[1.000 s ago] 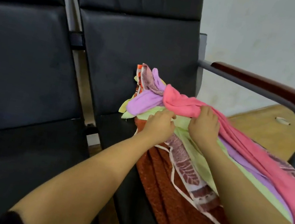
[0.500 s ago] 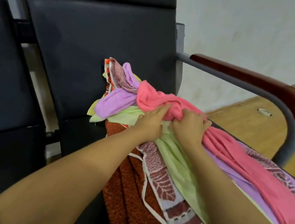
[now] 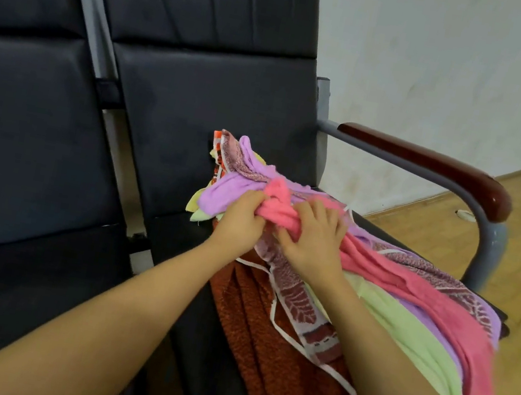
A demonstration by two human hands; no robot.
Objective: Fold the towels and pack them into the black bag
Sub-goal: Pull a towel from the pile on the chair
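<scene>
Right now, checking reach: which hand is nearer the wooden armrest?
Right. The right hand grips the pink towel on the side toward the armrest; the left hand is farther away.

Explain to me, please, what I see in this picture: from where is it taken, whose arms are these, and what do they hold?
The single picture comes from a camera worn on a person's head, looking forward and down. No machine is here, only two bare arms. The left hand and the right hand both grip a bunched pink towel. It lies on a pile with purple, light green and rust-brown towels on a black chair seat. No black bag is in view.
</scene>
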